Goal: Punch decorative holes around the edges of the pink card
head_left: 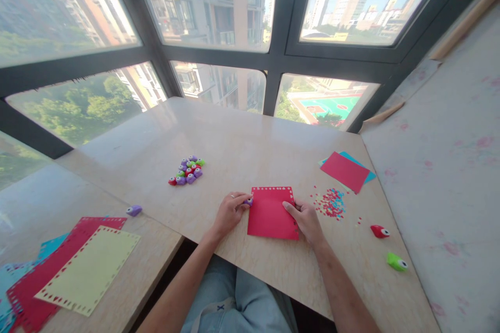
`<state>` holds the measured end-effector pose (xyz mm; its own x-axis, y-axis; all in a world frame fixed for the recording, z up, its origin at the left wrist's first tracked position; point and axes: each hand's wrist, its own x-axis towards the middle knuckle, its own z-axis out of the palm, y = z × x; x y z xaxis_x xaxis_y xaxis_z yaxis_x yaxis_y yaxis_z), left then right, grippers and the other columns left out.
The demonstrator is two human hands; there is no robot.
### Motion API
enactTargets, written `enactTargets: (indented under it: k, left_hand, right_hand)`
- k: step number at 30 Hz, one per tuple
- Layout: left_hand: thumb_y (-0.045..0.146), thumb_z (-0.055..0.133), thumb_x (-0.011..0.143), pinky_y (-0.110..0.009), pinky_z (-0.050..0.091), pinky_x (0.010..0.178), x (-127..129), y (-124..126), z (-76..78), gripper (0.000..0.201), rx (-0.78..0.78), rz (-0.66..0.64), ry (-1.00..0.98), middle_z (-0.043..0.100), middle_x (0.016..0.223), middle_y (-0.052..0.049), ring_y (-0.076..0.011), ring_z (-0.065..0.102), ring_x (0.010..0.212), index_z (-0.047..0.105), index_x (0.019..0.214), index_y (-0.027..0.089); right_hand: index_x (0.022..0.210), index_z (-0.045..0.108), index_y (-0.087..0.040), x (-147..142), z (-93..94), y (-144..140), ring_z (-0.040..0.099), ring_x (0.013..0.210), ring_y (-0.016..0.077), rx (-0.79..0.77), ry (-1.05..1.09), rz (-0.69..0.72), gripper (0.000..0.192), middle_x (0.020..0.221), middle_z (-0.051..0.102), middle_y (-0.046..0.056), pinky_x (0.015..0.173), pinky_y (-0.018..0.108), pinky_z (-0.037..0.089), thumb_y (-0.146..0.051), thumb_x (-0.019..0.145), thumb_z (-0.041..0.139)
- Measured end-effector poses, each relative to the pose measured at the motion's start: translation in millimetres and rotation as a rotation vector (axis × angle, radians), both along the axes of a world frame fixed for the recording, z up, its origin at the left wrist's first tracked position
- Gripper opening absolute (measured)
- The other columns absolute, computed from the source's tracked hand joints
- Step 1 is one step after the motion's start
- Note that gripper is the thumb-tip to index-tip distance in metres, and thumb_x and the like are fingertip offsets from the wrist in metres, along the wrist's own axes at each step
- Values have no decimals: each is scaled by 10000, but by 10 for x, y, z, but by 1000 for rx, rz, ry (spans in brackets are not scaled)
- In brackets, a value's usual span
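Pinching red sheet [269, 217] near worktop's [250, 151] front edge: right grip [308, 219]; left grip [229, 210] holding purple punch [248, 201]; confetti [333, 205] toward right edge.

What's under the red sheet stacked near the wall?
Blue paper sticks out at the right, and a pale sliver at the left. Whatever else lies beneath the red sheet is covered.
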<state>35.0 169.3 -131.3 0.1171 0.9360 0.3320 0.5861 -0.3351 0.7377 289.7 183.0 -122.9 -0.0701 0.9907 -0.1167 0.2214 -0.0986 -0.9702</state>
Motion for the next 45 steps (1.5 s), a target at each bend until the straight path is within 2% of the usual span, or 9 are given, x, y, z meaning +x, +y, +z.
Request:
enactTargets:
  k: [9,18,23,27,30,32,35,39,45]
  left_hand:
    - [171,553,857,-372,497,899,14,-12,37,276,-15,7,3,699,1069,-75,-198,612,999,690,1091,225]
    - [218,614,846,-359,507,872,9,-14,19,230,-22,35,38,721,1027,-63,-199,633,959,693,1061,237]
    - [231,612,847,-362,510,883,5,-8,1,230,-40,30,8,718,1028,-61,-196,635,966,690,1063,236]
    - [322,637,842,-368,514,897,3,-1,12,291,-90,63,-78,695,1092,-80,-198,640,988,660,1114,222]
    - [408,641,831,-323,540,809,-25,-8,48,371,-118,108,-193,674,1104,-97,-188,650,943,630,1136,197]
    - [444,629,825,-293,539,748,-61,-25,88,380,-130,164,-253,677,1037,-94,-180,651,889,632,1094,175]
    - [504,593,826,-249,516,648,-130,-46,161,372,-253,211,-284,678,852,-53,-159,644,757,647,951,158]
    - [634,557,787,-206,407,448,-183,-8,253,483,-557,169,-180,581,575,9,-124,575,495,581,696,159]
    - [723,560,718,-198,287,344,-146,191,373,574,-857,118,-72,564,513,-7,-135,560,408,576,653,153]
  right_hand:
    - [895,677,-127,16,-17,7,569,595,155,-29,9,83,489,723,657,50,492,222,415,-597,783,604]
    - [770,662,-142,-28,-15,4,515,552,142,42,-83,79,444,617,588,16,451,210,359,-583,778,607]
    - [765,652,-147,-31,-8,9,501,538,134,71,-111,96,434,601,568,5,461,210,357,-571,810,573]
    - [728,637,-154,-30,-2,18,494,536,132,105,-137,85,433,584,552,-1,465,209,357,-576,803,573]
    - [725,635,-158,-39,10,22,509,556,142,121,-152,78,429,591,557,2,476,214,373,-578,792,581]
    - [724,634,-161,-46,22,23,519,569,149,122,-154,79,429,597,561,5,483,217,381,-581,790,581]
    - [700,625,-165,-53,34,27,522,572,152,125,-157,74,435,591,559,5,484,219,381,-590,783,580]
    - [689,614,-169,-58,29,33,515,573,155,115,-158,76,441,585,552,6,485,221,374,-600,777,580]
    - [659,554,-174,-58,6,34,458,552,133,129,-204,72,431,581,504,-7,478,215,331,-582,799,565]
